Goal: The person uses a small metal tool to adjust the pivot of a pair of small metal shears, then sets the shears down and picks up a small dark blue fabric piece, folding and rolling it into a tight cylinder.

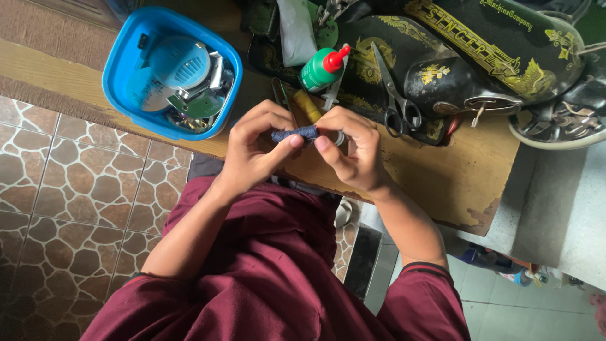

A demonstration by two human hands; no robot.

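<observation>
Both my hands meet over the front edge of a wooden sewing table (461,170). My left hand (255,151) and my right hand (353,148) pinch the two ends of a small dark blue spool of thread (295,133) between thumbs and fingers. The spool lies level between the hands. Just behind it lies a yellow spool (307,105), partly hidden by my fingers.
A black sewing machine with gold decoration (480,57) stands at the back right, scissors (394,95) resting on its base. A green bottle with a red cap (322,68) lies nearby. A blue plastic tub (170,69) of metal parts sits at the left. Patterned floor tiles lie below.
</observation>
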